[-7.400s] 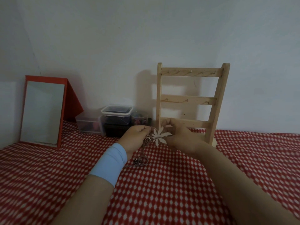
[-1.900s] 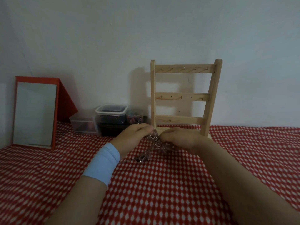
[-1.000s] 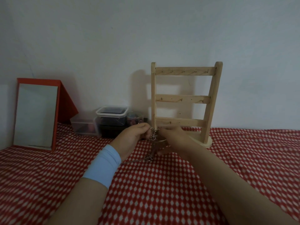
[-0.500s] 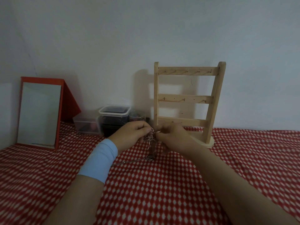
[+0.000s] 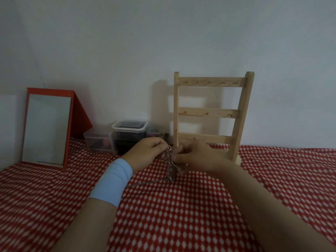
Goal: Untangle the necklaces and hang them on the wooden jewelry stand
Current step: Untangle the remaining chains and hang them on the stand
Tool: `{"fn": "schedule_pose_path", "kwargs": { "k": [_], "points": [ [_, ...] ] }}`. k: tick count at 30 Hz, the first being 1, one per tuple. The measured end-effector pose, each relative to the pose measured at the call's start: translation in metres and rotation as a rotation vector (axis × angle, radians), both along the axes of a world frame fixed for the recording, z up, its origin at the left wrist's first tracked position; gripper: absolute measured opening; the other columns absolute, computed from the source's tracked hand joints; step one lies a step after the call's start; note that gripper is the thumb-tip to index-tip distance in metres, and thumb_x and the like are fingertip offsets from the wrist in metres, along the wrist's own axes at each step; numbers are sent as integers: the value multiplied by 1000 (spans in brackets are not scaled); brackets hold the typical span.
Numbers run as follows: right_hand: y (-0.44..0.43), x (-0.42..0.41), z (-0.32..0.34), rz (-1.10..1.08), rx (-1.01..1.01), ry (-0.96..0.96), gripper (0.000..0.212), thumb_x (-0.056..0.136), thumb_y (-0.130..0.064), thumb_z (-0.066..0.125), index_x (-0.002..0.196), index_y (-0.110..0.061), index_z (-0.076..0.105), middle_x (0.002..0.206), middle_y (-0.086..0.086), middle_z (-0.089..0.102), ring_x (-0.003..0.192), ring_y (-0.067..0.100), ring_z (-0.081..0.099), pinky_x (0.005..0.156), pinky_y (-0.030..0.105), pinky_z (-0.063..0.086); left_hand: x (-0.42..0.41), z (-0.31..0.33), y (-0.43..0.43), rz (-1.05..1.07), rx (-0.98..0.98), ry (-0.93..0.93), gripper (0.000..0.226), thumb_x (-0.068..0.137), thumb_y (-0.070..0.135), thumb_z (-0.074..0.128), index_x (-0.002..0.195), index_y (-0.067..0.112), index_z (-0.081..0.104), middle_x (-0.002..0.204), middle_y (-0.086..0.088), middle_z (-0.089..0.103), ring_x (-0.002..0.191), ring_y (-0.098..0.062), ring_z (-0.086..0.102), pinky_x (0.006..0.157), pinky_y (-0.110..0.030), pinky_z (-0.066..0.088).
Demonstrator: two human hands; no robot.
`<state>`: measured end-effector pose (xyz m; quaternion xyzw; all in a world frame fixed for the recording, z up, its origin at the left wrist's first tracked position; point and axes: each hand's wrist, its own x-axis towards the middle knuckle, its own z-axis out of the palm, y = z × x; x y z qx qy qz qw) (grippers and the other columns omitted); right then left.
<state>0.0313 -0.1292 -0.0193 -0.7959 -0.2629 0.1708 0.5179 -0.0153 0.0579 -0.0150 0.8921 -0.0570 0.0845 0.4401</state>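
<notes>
1. The necklaces (image 5: 170,160) hang as one knotted clump just in front of the lowest rail of the wooden jewelry stand (image 5: 209,113). Both hands hold them up off the worktop (image 5: 163,215). Lifting the clump probably lets its weight pull the loops down, so the knot is easier to read.
2. One loose chain (image 5: 145,183) trails from the clump down onto the red-and-white cloth, to the left of the stand. It is likely left lying so it stays slack while the knot is worked.
3. The left hand (image 5: 147,153), with a pale blue wristband (image 5: 112,180), sits just left of the stand's near post. Its fingers (image 5: 160,145) are curled, with the tips pressed together on the top of the clump.
4. The right hand (image 5: 196,157) is directly in front of the stand's base. Its fingers (image 5: 179,149) are also curled in and pinch the same clump from the other side, so the two hands can tease it apart.
5. The chains are thin and dim, so I cannot tell how many there are or which strand each hand has.
6. Every hook on the stand looks bare, so by my judgement the hanging has not yet begun.
7. A red-framed mirror (image 5: 47,128) and plastic boxes (image 5: 129,126) stand to the left of the stand.
</notes>
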Motion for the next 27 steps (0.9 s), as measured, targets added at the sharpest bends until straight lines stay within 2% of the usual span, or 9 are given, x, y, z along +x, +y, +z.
{"fn": "schedule_pose_path", "kwargs": {
  "k": [4, 6, 7, 10, 15, 19, 22, 24, 27],
  "points": [
    [-6, 1, 6, 14, -116, -64, 3, 88, -14, 77, 88, -17, 76, 77, 1, 78, 66, 15, 71, 67, 25, 61, 0, -3, -10, 1, 18, -12, 30, 101, 24, 48, 74, 23, 58, 69, 9, 55, 65, -2, 50, 69, -22, 38],
    [-8, 2, 7, 8, -135, -115, 2, 89, -15, 77, 88, -17, 77, 72, -4, 77, 63, 12, 70, 64, 22, 59, 2, -5, -13, 16, 29, -16, 22, 98, 29, 54, 77, 23, 59, 75, 9, 57, 72, -4, 53, 70, -23, 39],
    [-8, 2, 7, 4, -134, -134, 3, 90, -15, 76, 88, -18, 77, 71, -5, 76, 62, 10, 70, 63, 20, 57, 2, -7, -13, 27, 44, -10, 19, 94, 34, 61, 80, 21, 59, 77, 8, 57, 75, -6, 54, 70, -24, 41],
    [-8, 3, 5, -5, -108, -143, 4, 91, -14, 74, 91, -15, 78, 80, -1, 78, 67, 12, 73, 65, 21, 59, 4, -12, -11, 61, 103, 15, 30, 81, 41, 75, 85, 16, 59, 77, 8, 53, 72, -7, 51, 66, -23, 41],
    [-8, 5, 4, -42, -30, -86, 10, 92, -8, 73, 101, -6, 75, 90, 10, 79, 72, 19, 76, 68, 24, 61, 7, -15, -7, 79, 136, -18, 30, 83, 32, 74, 88, 7, 56, 76, 3, 51, 68, -9, 47, 66, -26, 40],
    [-2, 5, -3, -104, -43, -140, 8, 90, -6, 74, 93, -12, 77, 84, 6, 79, 75, 19, 77, 72, 31, 64, 7, -15, -14, 107, 193, -45, 22, 82, 21, 70, 79, 17, 48, 73, 4, 51, 66, -9, 47, 61, -23, 39],
    [4, 5, -9, -158, -16, -189, 8, 87, -5, 74, 92, -12, 76, 82, 6, 78, 73, 21, 76, 73, 37, 65, 8, -17, -15, 174, 171, -58, 19, 78, 20, 70, 85, 17, 53, 80, 0, 59, 72, -13, 55, 64, -26, 44],
    [8, 4, -12, -204, -11, -236, 10, 87, -5, 74, 93, -12, 77, 80, 5, 78, 71, 18, 76, 71, 36, 65, 9, -17, -14, 181, 125, -61, 19, 77, 13, 70, 90, 13, 56, 84, -3, 61, 73, -12, 56, 64, -23, 45],
    [16, 4, -15, -293, -53, -373, 14, 88, -11, 73, 99, -17, 78, 86, -3, 77, 75, 8, 73, 74, 27, 63, 10, -15, -18, 172, 63, -82, 16, 77, 6, 69, 88, 11, 58, 83, -4, 61, 71, -10, 54, 62, -19, 42]
  ]
}}
